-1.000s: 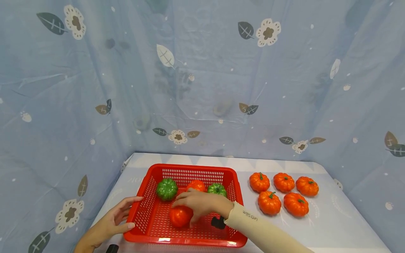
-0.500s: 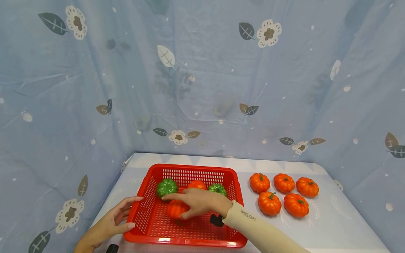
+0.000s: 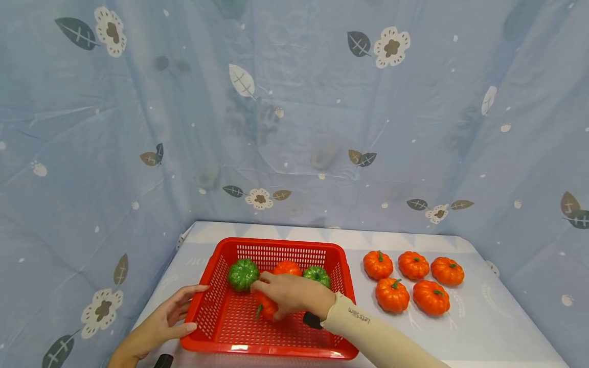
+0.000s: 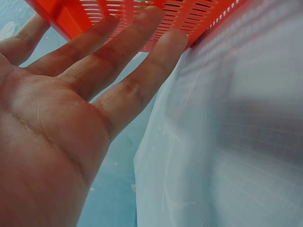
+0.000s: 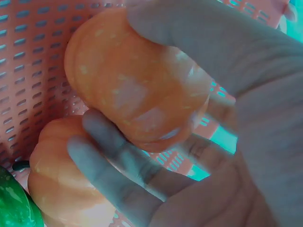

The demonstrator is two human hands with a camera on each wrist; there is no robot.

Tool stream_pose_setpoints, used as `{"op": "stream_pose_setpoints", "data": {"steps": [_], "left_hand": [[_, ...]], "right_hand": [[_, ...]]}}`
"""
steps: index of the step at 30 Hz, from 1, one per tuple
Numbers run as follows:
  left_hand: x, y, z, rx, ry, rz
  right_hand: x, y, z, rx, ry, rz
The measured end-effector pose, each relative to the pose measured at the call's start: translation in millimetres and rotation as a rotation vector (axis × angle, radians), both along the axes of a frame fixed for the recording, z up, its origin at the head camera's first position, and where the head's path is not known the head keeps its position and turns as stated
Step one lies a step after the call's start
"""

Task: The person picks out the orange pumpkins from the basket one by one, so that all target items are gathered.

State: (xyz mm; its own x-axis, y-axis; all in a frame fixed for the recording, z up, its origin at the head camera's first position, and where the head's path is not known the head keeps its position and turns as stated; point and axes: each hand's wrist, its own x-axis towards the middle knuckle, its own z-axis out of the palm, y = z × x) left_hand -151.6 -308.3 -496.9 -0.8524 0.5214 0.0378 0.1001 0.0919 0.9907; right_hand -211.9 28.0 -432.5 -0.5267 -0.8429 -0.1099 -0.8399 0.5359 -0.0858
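Observation:
My right hand (image 3: 294,294) is inside the red plastic basket (image 3: 271,350), gripping a small orange pumpkin (image 3: 268,306) with its green stem turned to the left. In the right wrist view the thumb lies over one side of this pumpkin (image 5: 132,80) and the fingers curl round the other. Behind it sits another orange pumpkin (image 3: 287,267), with a green pumpkin (image 3: 243,275) to its left and a second green pumpkin (image 3: 316,275) to its right, partly behind the hand. At the basket's left wall, my left hand (image 3: 165,318) rests its extended fingertips and thumb near the rim.
Several orange pumpkins (image 3: 392,295) stand in two rows on the white table (image 3: 488,327), right of the basket. A blue patterned curtain (image 3: 303,128) encloses the table behind and at the sides. A black strap end (image 3: 163,361) shows below the left wrist.
Within the basket, the orange pumpkin has been turned in my right hand, so its stem now points left. The extended right index finger has curled back onto it. My left hand stays put.

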Motion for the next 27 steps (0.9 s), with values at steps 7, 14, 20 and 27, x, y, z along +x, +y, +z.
{"op": "stream_pose_setpoints", "data": {"steps": [7, 14, 20, 27], "left_hand": [[-1.2, 1.2, 0.1, -0.007, -0.005, 0.009], [-1.1, -0.3, -0.4, 0.006, 0.013, -0.011], [-1.3, -0.5, -1.0, 0.007, 0.016, -0.012], [-0.6, -2.1, -1.7, 0.025, 0.004, -0.021]], "right_hand": [[0.0, 3.9, 2.2, 0.052, -0.020, -0.011], [-2.0, 15.1, 10.1, -0.065, -0.164, -0.041], [-6.2, 32.4, 18.8, -0.217, -0.182, -0.064], [-9.3, 57.9, 26.1, -0.375, -0.260, -0.139]]}}
